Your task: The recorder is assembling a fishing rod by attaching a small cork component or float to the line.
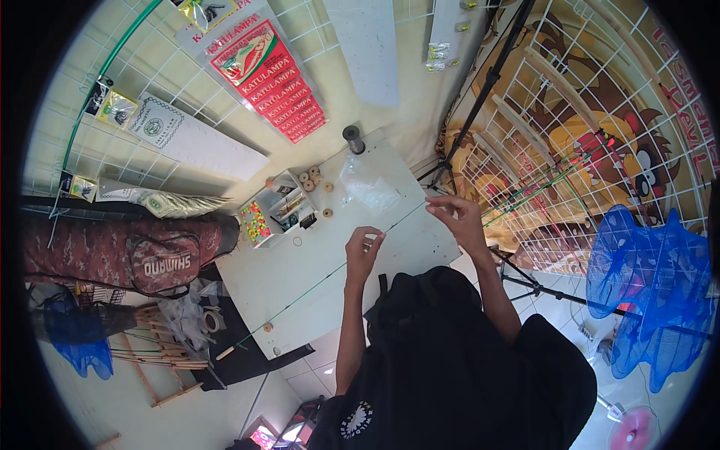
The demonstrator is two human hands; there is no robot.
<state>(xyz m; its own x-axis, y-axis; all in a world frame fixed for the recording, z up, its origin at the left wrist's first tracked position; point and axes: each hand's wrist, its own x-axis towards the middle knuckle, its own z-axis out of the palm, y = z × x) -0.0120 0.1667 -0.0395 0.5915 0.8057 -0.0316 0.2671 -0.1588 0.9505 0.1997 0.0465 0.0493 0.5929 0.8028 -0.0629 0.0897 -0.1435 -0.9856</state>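
A slender dark-green fishing rod (307, 291) slants over the white table, its pale handle jutting past the near left edge. My left hand (363, 253) has its thumb and fingers pinched at the thin upper part of the rod. Further right, my right hand (460, 222) pinches the rod's thin end between thumb and forefinger, the other fingers loosely curled. Any small piece or line in the fingertips is too fine to make out. Clear plastic bags (367, 186) lie on the table just beyond my hands.
On the white table (300, 262) stand a compartment box (260, 226) of bright beads, several cork rings (308, 180) and a dark cylinder (352, 139). A camouflage bag (150, 251) hangs left. Tripod legs (517, 281), a wire grid with rods and blue nets (637, 285) stand right.
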